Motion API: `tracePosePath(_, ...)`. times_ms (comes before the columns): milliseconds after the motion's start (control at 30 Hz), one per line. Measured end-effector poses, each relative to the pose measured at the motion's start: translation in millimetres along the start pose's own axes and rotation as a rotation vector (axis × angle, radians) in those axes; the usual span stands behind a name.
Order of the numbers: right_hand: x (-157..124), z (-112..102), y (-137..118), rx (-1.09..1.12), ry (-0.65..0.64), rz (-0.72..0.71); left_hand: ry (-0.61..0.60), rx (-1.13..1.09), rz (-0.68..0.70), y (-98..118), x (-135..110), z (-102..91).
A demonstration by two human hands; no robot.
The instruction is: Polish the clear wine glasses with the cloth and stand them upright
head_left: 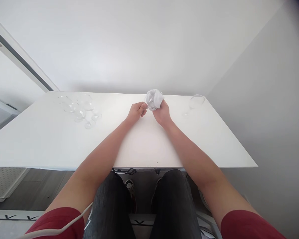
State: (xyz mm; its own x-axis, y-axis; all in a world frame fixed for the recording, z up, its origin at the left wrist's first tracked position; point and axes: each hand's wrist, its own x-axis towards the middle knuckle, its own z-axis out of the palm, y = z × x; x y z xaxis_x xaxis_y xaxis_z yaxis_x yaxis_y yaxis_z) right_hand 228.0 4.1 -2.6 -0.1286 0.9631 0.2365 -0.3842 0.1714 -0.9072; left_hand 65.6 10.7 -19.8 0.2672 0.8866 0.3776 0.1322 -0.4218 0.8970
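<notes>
I have the right hand (162,113) grasping the white cloth (159,98), which is bunched around a glass (151,100) above the far middle of the table (144,142). I see the left hand (137,111) curled at the glass's left side; I cannot tell whether it grips anything. Several clear goblets (80,114) cluster far left; a lone goblet (197,101) sits far right.

The cloth (159,98) and table (147,142) are white, the glasses (80,115) clear, the sleeves (246,224) dark red, the basket (7,181) dotted white.
</notes>
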Motion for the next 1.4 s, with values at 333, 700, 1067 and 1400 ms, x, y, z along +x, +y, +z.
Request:
tracePosePath(333, -9, 14, -1, -0.09, -0.006, -0.163, -0.055, -0.142, -0.052, 9, -1, 0.3)
tracePosePath(700, -8, 14, 4, -0.036, -0.069, -0.063, -0.119, -0.209, -0.097, 8, 1, 0.2)
tracePosePath(1067, -5, 11, 1, 0.073, -0.049, 0.01, -0.221, -0.292, -0.163, 9, -1, 0.6)
tracePosePath(1400, -13, 25, 10, -0.319, -0.121, -0.285, 0.141, -0.34, -0.14, -16, 8, 6.2)
